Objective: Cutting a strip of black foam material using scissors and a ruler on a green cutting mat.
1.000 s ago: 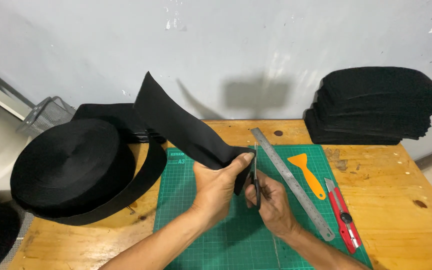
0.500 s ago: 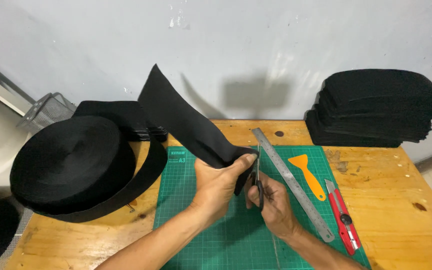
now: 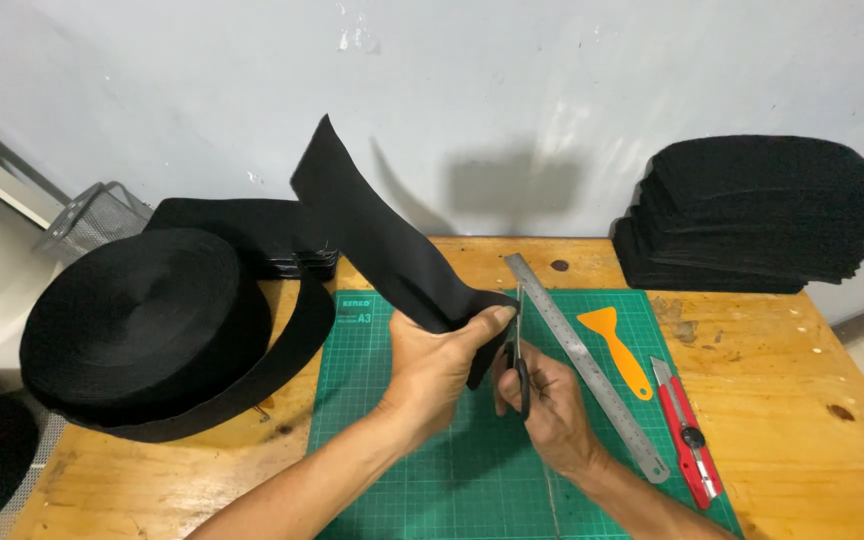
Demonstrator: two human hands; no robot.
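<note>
while the black strap (image 3: 382, 235) arcs up off the big roll (image 3: 142, 325) and folds down over the green mat (image 3: 432, 470), the left hand (image 3: 437, 365) has it pinched near the end, thumb on top, fingers curled shut around the fabric. right beside it, the right hand (image 3: 542, 400) is closed through the handles of the scissors (image 3: 518, 345), blades pointing up and away, right at the strap's edge just past the left thumb; how far the blades are parted, i cannot tell. both hands sit above the middle of the mat. just right of them a steel ruler (image 3: 587, 365) lies slantwise across the mat, then an orange scraper (image 3: 617, 350), then a red knife (image 3: 687, 445) at the mat's right edge. back right on the table (image 3: 812, 400), against the wall, a stack of cut black pieces (image 3: 762, 215). back left, a flat black pile (image 3: 242, 235) behind the roll, and a wire basket (image 3: 92, 215) off the table's corner.
</note>
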